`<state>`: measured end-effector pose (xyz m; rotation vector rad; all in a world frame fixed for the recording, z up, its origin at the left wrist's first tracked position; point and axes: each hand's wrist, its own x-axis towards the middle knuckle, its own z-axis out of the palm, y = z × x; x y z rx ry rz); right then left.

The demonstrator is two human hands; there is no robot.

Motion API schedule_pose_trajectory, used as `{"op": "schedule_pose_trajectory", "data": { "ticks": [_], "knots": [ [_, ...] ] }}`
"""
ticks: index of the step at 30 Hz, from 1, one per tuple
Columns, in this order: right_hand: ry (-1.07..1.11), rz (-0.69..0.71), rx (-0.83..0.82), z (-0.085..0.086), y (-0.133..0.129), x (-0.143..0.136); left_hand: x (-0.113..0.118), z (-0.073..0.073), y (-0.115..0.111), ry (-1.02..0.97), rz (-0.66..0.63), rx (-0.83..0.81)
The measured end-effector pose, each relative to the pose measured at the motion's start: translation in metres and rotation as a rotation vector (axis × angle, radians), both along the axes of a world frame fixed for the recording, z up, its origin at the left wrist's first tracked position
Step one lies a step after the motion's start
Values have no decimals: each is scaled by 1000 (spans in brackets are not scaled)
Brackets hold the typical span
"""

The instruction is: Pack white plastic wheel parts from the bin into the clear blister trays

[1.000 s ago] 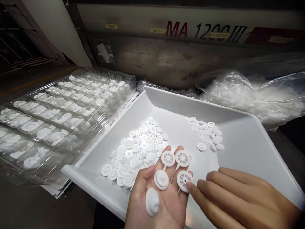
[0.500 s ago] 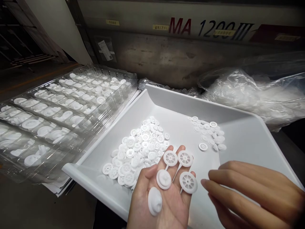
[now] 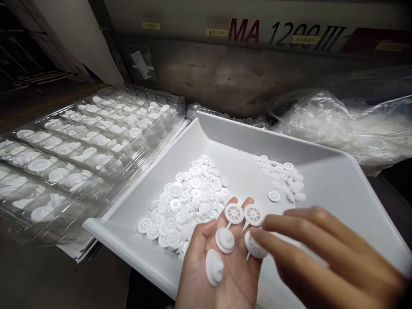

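1. Moulded wheels point(image 3: 234, 213) on their thin sprue lie in the flat, palm-up left hand point(image 3: 222, 266), fingers spread and gripping nothing; five white parts rest there, above the white tray point(image 3: 328, 189).
2. Right hand point(image 3: 325, 257) reaches in from the right, fingers loosely extended and not clamped on anything, fingertips point(image 3: 257, 234) right at the lower right wheel.
3. To do this well, I'd say keep the palm level so nothing rolls off, pinch one wheel by its rim, and twist at the runner rather than pull.
4. Hard to read: the right hand is blurred, and it covers most of that wheel, so actual contact is unclear.
5. Loose wheels point(image 3: 189, 197) fill the tray; the clear blister trays point(image 3: 83, 141) at left run out of the picture.
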<state>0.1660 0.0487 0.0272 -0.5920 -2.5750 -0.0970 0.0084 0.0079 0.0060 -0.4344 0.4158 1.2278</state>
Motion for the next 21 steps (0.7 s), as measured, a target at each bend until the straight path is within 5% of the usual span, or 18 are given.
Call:
{"op": "schedule_pose_trajectory", "data": {
  "ticks": [6, 13, 16, 21],
  "knots": [
    [-110, 135, -71, -4, 3, -30, 7, -4, 0, -16, -68, 11],
    [-25, 61, -194, -15, 1, -22, 11, -9, 0, -68, -112, 6],
    [-116, 110, -351, -11, 2, -18, 13, -14, 0, -56, -144, 50],
    [-52, 81, -389, -6, 4, -17, 10, -23, -1, -9, -208, 132]
  ]
}}
